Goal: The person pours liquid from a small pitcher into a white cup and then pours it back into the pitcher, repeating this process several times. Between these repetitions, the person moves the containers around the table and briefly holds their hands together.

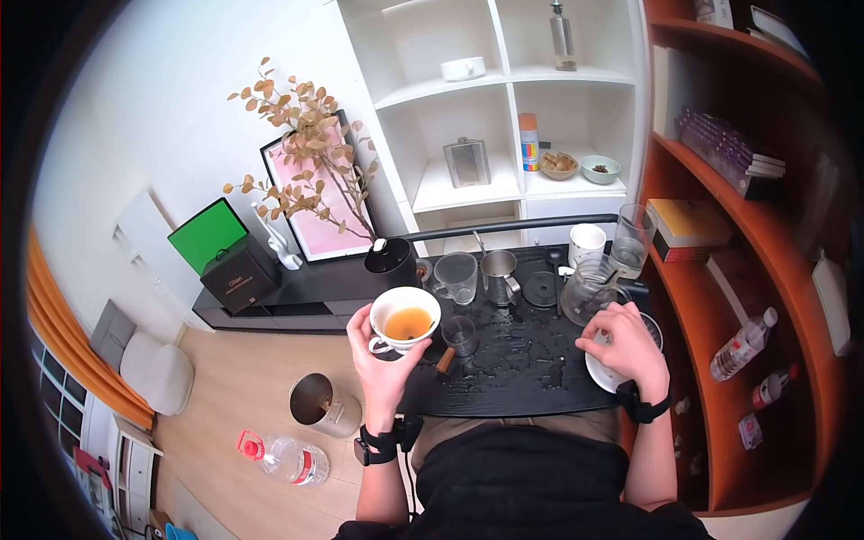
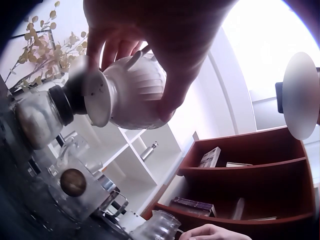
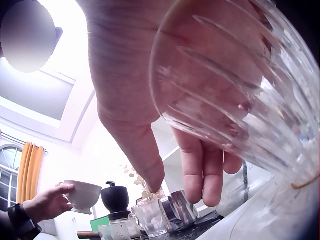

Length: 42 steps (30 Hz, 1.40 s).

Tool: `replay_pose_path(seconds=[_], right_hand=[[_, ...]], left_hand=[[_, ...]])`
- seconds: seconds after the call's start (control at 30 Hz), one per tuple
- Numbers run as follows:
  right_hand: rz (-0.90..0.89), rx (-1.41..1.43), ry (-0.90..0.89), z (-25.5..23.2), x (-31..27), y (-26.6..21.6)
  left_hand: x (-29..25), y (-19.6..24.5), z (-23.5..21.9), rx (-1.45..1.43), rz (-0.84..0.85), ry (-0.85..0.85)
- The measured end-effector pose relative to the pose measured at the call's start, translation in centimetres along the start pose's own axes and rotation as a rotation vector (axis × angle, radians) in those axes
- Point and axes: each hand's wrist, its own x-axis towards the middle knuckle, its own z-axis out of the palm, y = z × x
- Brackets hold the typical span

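My left hand [image 1: 382, 371] holds a white teacup [image 1: 405, 298] up above the left side of the black table [image 1: 540, 396], thumb and fingers around its body. Amber tea [image 1: 410, 324] with a few dark bits lies in it. Seen from below in the left wrist view, the cup [image 2: 137, 95] has a ribbed side and a round foot. Over at the right, my right hand [image 1: 628, 342] hovers above a white saucer [image 1: 605, 376], fingers loosely bent. The right wrist view has a clear ribbed glass [image 3: 240, 95] close before the palm; no object shows between thumb and fingers.
On the wet tabletop stand a small wooden-handled glass [image 1: 460, 335], a glass mug [image 1: 457, 277], a metal pitcher [image 1: 499, 270], a glass jug [image 1: 585, 292] and a tall glass [image 1: 633, 238]. A metal bin [image 1: 337, 416] and plastic bottle [image 1: 288, 461] are on the floor. Brown shelves [image 1: 738, 234] flank the right.
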Motion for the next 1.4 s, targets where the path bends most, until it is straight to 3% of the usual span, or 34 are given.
replay_pose_path(seconds=[0.53, 1.4], right_hand=[[-0.025, 0.010, 0.002, 0.2, -0.1, 0.5], [-0.004, 0.005, -0.008, -0.1, -0.1, 0.1]], left_hand=[[-0.2, -3.3, 0.3, 0.249, 0.063, -0.123], [-0.1, -1.5, 0.9, 0.434, 0.281, -0.213]])
